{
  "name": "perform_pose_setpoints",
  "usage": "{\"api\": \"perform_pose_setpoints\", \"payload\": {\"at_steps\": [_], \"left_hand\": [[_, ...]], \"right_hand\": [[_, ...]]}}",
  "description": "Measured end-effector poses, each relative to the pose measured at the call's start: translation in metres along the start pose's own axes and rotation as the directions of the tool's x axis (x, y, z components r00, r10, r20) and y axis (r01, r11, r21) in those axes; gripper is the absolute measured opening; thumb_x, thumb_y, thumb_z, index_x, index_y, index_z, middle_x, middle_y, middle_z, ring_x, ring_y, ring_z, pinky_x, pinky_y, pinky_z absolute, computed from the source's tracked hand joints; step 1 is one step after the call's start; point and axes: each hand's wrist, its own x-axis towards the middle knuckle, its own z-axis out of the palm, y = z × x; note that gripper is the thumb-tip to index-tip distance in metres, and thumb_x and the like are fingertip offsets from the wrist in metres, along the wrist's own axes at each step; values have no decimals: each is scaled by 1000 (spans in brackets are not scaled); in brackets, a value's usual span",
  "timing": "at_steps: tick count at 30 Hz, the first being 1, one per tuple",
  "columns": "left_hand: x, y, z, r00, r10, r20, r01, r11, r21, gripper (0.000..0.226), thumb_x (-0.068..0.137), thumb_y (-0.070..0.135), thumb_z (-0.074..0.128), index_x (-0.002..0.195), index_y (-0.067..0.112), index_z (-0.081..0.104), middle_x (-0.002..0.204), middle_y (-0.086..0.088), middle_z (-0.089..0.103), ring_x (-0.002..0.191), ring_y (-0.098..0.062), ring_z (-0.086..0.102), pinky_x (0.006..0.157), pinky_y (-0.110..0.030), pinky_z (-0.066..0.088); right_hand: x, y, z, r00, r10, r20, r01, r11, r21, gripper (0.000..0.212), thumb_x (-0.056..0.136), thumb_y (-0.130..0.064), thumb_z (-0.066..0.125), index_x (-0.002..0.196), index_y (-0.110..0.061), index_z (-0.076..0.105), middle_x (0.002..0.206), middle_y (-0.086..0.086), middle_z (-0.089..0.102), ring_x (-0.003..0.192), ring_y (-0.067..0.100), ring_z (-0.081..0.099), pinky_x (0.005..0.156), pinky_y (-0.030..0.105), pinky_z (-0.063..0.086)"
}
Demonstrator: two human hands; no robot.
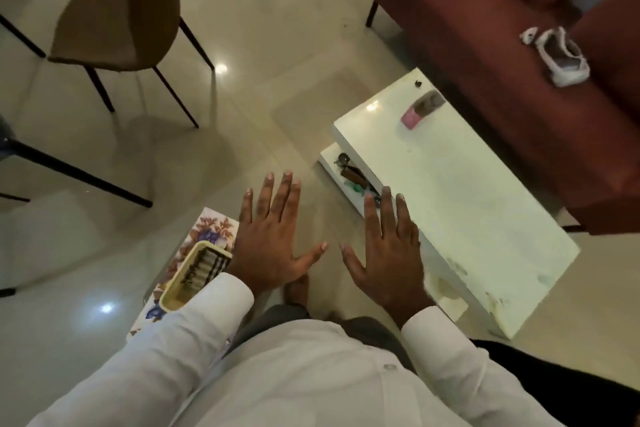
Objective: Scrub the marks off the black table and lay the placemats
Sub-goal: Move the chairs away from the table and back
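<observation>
Holding both hands flat and spread, we grip nothing with the left hand (270, 246) or right hand (388, 253). Placemats (211, 230) at 8 o'clock seem pinned only under our left sleeve (214, 302), so they could slip. Black table not plainly seen.

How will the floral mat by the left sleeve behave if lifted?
The floral mat looks thin with straight, flat edges: probably light and semi-stiff, maybe flexing if lifted by one corner. The cream box overlaps it; if resting on it, it could slide off when tilted.
</observation>
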Motion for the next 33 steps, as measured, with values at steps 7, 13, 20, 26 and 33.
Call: {"api": "perform_pose_setpoints", "payload": {"at_steps": [7,13,20,26,33], "left_hand": [[78,-24,-14,984,-167,-58,166,986,-28,117,97,92,33,179,15,2,187,-6,-13,172,-35,-13,135,-69,7],[151,-41,-23,964,-253,-81,251,967,-36,116,97,93,29,179,13,10,187,-9,-4,173,-37,-4,133,-71,14],[238,-78,-54,893,-440,-99,438,898,-41,116,96,94,28,179,15,7,187,-7,-9,173,-38,-6,133,-72,15],[295,-129,-77,782,-601,-166,590,799,-117,116,96,95,27,179,17,2,187,-4,-12,173,-35,-11,135,-70,12],[368,-255,-92,706,-688,-169,670,726,-156,116,97,95,25,179,17,0,187,-5,-11,173,-34,-9,135,-69,15]], "right_hand": [[119,4,-16,990,-139,-7,139,990,-3,95,104,-75,37,178,-19,16,186,10,-5,172,39,1,130,66,30],[225,21,-19,963,-267,-31,268,963,29,99,101,-67,56,177,-18,18,186,13,2,171,41,5,128,60,30],[374,12,-32,890,-456,9,455,890,37,99,102,-69,55,178,-19,15,186,13,3,171,42,6,130,62,24],[481,-35,-39,807,-591,7,590,806,40,97,103,-68,51,178,-18,16,185,15,5,170,43,8,129,63,27],[613,-133,-35,725,-688,34,689,724,-20,96,103,-68,50,177,-17,19,185,17,9,170,43,11,126,62,33]]}}
